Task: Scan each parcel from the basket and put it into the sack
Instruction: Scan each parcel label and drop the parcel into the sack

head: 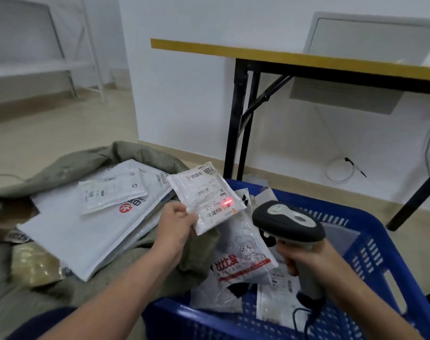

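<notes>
My left hand pinches the near corner of a small white parcel, held up between the sack and the basket. A red scan line glows on its label. My right hand grips the handle of a black and grey barcode scanner, whose head points at that parcel. The blue plastic basket at the lower right holds several white parcels, one with red print. The olive green sack lies open on the floor to the left with several white parcels in its mouth.
A folding table with a yellow edge and black legs stands behind the basket against a white wall. A white cable coils on the floor under it. White shelving stands at the far left.
</notes>
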